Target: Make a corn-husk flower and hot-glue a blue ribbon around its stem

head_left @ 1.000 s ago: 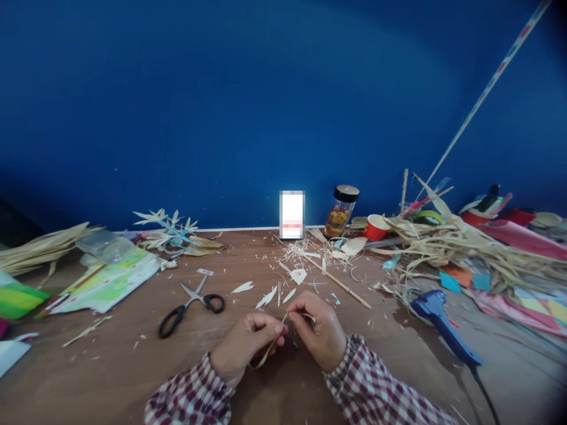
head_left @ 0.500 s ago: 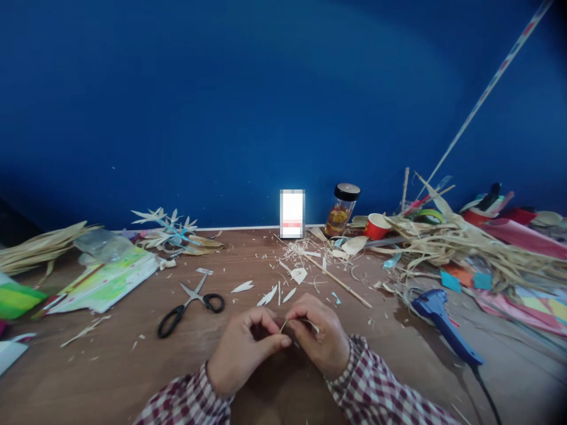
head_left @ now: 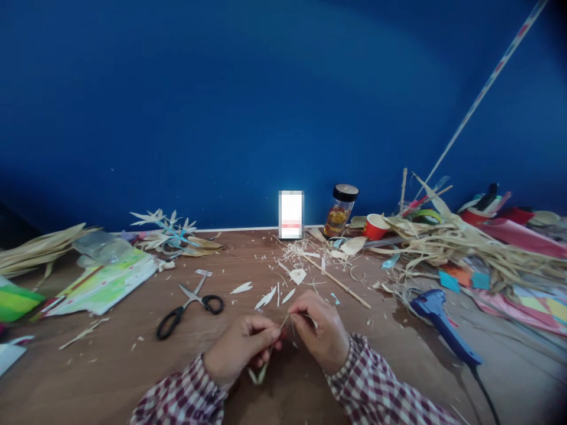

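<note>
Scissors (head_left: 188, 306) left, glue gun (head_left: 443, 326) right.

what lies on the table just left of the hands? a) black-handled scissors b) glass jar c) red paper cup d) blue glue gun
a: the black-handled scissors lie open on the table to the left of the left hand, while the glue gun, red cup and jar all sit to the right.

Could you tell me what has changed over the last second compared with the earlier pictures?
The left hand has drawn slightly back toward the body, and the pale strip now hangs in a short loop below it. The right hand keeps pinching the strip's upper end. The scissors and blue glue gun have not moved.
</note>
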`<state>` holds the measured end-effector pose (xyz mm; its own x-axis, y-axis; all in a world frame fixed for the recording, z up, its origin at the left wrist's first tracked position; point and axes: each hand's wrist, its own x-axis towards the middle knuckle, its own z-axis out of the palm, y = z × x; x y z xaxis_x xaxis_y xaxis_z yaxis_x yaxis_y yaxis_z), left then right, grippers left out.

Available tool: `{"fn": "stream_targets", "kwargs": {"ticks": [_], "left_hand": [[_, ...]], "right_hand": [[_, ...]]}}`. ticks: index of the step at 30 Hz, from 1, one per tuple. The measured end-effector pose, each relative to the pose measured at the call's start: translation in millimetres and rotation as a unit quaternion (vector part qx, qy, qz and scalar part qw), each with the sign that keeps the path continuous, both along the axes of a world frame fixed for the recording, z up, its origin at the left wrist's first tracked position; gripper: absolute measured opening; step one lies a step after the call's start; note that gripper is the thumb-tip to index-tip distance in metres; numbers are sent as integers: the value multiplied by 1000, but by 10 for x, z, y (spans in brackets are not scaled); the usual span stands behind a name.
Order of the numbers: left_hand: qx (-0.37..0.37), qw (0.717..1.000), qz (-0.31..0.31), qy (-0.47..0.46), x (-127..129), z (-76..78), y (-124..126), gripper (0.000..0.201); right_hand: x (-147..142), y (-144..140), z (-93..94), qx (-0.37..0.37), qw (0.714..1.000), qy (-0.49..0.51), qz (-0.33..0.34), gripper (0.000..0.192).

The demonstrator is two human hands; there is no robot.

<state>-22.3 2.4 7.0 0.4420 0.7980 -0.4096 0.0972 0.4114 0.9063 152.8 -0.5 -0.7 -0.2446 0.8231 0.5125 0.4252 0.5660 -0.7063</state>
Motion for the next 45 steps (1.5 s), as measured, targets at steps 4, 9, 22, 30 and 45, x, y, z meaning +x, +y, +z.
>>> {"fn": "stream_targets", "kwargs": {"ticks": [4,9,22,30,45], "left_hand": [[-3,999,34,17,8,-11,2,29],[-24,990,107,-84,51,-71,-13,23],[188,972,131,41,117,-108,-53,16],[388,903,130,136,155,-30,-95,17],[549,790,109,252,135,-98,-141,19]], "right_hand": [[-13,-1,-6,-3,1000,-4,-15,10],[-51,-13,12,-39,999,-1,-34,9],[-139,-55,-23,-179,981,73,-7,6],[-138,-32,-65,-253,958,135,13,11],[-167,-29,-109,-284,944,166,4,17]]}}
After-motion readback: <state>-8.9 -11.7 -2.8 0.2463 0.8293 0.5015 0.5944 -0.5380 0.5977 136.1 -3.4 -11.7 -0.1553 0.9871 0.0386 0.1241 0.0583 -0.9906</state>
